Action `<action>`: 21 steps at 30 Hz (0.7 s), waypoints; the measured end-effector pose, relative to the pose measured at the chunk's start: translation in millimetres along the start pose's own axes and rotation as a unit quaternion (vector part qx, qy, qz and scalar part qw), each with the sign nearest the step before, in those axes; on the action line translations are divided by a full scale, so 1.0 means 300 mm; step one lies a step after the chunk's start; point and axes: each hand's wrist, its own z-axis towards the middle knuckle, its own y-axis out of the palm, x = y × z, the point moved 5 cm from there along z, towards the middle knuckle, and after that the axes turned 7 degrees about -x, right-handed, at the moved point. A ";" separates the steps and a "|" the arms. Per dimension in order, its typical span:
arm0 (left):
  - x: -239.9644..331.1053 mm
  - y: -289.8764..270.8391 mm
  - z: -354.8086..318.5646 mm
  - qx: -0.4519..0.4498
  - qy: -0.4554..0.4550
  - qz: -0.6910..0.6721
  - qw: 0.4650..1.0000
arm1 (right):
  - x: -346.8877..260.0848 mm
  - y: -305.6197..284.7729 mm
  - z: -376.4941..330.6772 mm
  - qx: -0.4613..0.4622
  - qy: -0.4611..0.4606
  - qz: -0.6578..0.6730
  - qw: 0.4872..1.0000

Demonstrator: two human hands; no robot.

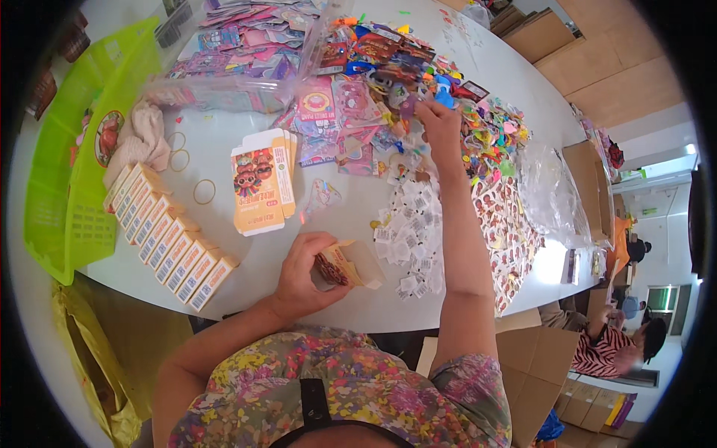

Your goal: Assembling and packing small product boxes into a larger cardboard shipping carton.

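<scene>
Left hand (302,270) grips an open carton (345,265); right hand (437,119) pinches into the toy pile (418,82) on the table (246,254).

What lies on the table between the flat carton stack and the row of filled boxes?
In the head view, a rubber band lies between the flat carton stack and the row of filled boxes.

Bare white table (224,142) lies open between the flat orange carton stack (261,179) and the row of folded orange boxes (168,239); heaped colourful toys (418,75) and small white paper slips (414,224) obstruct the right
</scene>
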 end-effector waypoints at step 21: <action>-0.008 0.000 -0.014 -0.031 -0.030 -0.099 0.994 | -0.245 -0.021 -0.517 -0.199 0.048 0.251 0.946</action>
